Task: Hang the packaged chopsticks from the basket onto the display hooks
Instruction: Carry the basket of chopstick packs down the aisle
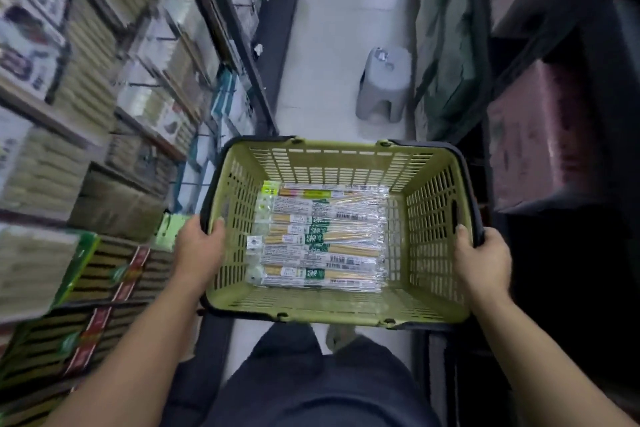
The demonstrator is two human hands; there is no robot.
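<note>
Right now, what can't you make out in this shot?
- Left shelving: head view, motion-blurred; can't tell which hooks are free.
- Chopstick packs: head view, stacked; lower ones hidden, count unknown.
- Left hand, right hand: fingers hidden behind the basket rim.
- Pack labels: print too small.

Dim aisle, blurry edges, wide-angle warp, center sharp.

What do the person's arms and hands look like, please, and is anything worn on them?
The left hand and right hand are bare, with no gloves, and no ring, watch or bracelet shows. No sleeve covers either forearm as far as the picture shows them. The only clothing in view is dark trousers.
</note>
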